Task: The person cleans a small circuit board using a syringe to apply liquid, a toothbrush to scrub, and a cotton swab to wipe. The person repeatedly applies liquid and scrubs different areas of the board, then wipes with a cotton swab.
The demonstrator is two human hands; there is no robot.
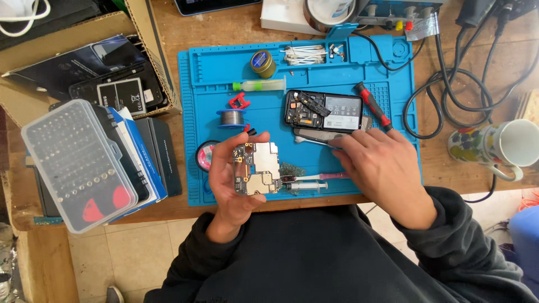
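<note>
My left hand [233,179] holds a small phone circuit board [257,168] with metal shields, face up, above the front edge of a blue repair mat [196,73]. My right hand [376,160] rests on the mat to the right, its fingertips on a pair of metal tweezers [311,139]. Just beyond lies an opened black phone [324,110] with its inner parts showing. A red-handled screwdriver [373,105] lies beside the phone. Two syringes [314,180] lie between my hands.
A clear case of screwdriver bits [76,163] sits on boxes at the left, beside a cardboard box [73,62] of phone parts. A painted mug [497,147] and black cables [449,84] are at the right. A solder spool [232,118], small tin [263,63] and cotton swabs [303,54] sit on the mat.
</note>
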